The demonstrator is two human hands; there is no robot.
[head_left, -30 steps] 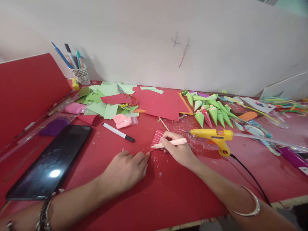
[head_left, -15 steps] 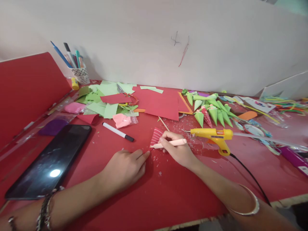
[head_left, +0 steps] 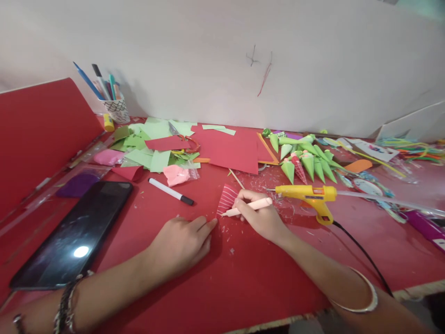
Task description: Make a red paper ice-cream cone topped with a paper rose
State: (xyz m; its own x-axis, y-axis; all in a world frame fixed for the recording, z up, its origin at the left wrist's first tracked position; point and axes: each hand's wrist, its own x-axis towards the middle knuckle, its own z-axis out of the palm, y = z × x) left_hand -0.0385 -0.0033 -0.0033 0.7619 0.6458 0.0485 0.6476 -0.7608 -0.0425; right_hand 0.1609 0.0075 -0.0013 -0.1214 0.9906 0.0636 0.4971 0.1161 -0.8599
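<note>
My right hand (head_left: 259,218) is closed round a pale pink pen (head_left: 248,207), whose tip rests on the lower edge of a small red paper wedge (head_left: 226,199) marked with white lines. My left hand (head_left: 181,243) lies on the red table (head_left: 243,278), fingers loosely curled, with the forefinger stretched out and pinning the wedge's lower corner. Nothing is in the left hand.
A yellow glue gun (head_left: 309,197) with a black cord lies just right of my right hand. A black marker (head_left: 171,191), a dark tablet (head_left: 74,232), green and red paper scraps (head_left: 156,146), green paper cones (head_left: 306,160) and a pen cup (head_left: 116,109) stand around.
The pen tip has slid a little right and up along the wedge. My left hand has stayed put.
</note>
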